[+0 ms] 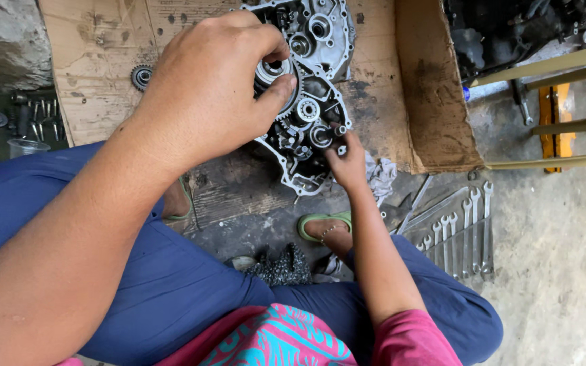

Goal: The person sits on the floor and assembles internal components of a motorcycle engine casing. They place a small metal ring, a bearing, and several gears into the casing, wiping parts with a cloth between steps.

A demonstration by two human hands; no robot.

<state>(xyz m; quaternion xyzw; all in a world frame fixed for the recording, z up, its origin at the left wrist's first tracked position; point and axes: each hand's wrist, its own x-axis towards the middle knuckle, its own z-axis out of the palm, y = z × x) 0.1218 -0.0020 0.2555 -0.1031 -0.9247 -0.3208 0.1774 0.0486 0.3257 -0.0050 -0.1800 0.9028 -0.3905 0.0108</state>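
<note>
My left hand closed its fingers around a round silver gear seated in the grey cast-metal engine casing, which lay on stained brown cardboard. My right hand pinched a small shaft end at the casing's lower edge. Steel spanners lay nearby on the floor.

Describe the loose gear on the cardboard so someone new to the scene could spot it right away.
Start at the flattened brown cardboard sheet under the grey engine crankcase half. Look just left of the left hand that grips a round part on the case. The small dark toothed gear lies there alone on bare cardboard, unlike the gears seated in the case.
</note>
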